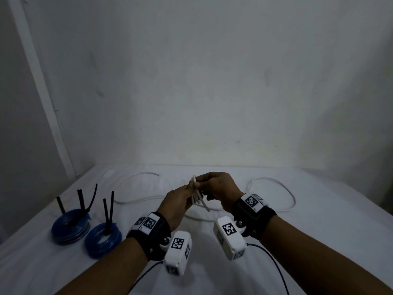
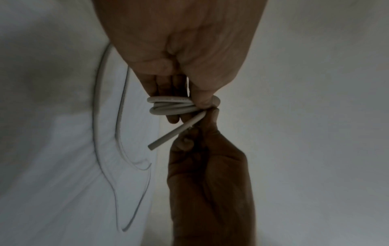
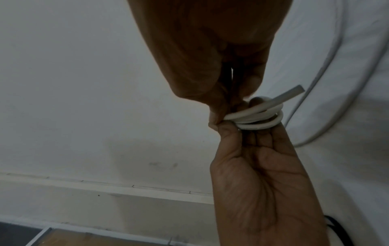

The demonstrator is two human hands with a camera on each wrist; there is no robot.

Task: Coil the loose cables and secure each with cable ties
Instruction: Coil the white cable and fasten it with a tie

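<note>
A small coil of white cable (image 1: 195, 193) is held up between both hands above the white sheet. My left hand (image 1: 180, 199) pinches the coil (image 2: 172, 106) between thumb (image 2: 202, 98) and fingers, and the cut end (image 2: 174, 134) sticks out free. My right hand (image 1: 219, 186) pinches the same coil (image 3: 256, 119) at its edge, against the left thumb. The rest of the white cable (image 1: 291, 194) lies in loose loops on the sheet behind the hands. Two blue coils (image 1: 70, 226) (image 1: 103, 239) lie at the left with black cable ties (image 1: 81, 201) standing up from them.
The white sheet (image 1: 319, 241) covers the whole surface up to a bare wall (image 1: 212, 81). Thin black leads (image 1: 274, 265) run from the wrist cameras toward me. A skirting strip (image 3: 105, 186) and a patch of floor show in the right wrist view.
</note>
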